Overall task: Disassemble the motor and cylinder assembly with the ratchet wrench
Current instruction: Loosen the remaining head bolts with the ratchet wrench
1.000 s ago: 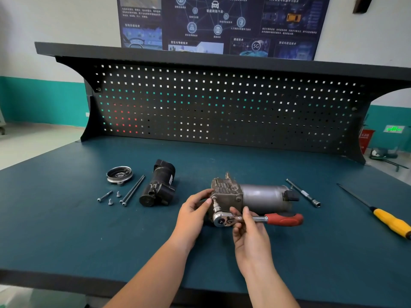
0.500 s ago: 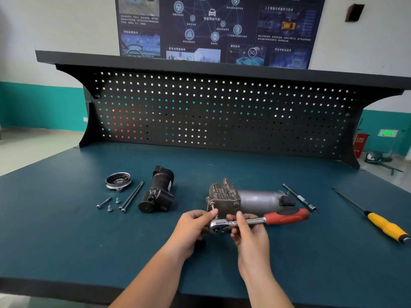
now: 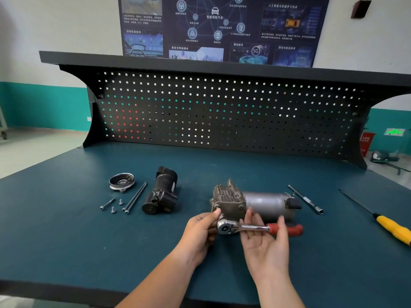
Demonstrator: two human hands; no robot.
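At the counter's [image 3: 66, 241] middle, the motor and cylinder assembly [image 3: 255, 202] lies on its side, ratchet wrench [image 3: 253, 228] at its 6 o'clock.
Beside the housing's 7 o'clock bolt [image 3: 216, 205] the left hand [image 3: 198, 232] pinches the wrench's steel head; whether it sits on that bolt is hard to see. Under the shaft the right hand [image 3: 266, 243] lies spread, palm up. Likely heavy, rigid, prone to roll: brace the ribbed block, pull the red grip.

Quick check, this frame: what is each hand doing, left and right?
Left hand: grips the wrench at its head.
Right hand: open, fingers straight at the wrench's handle.
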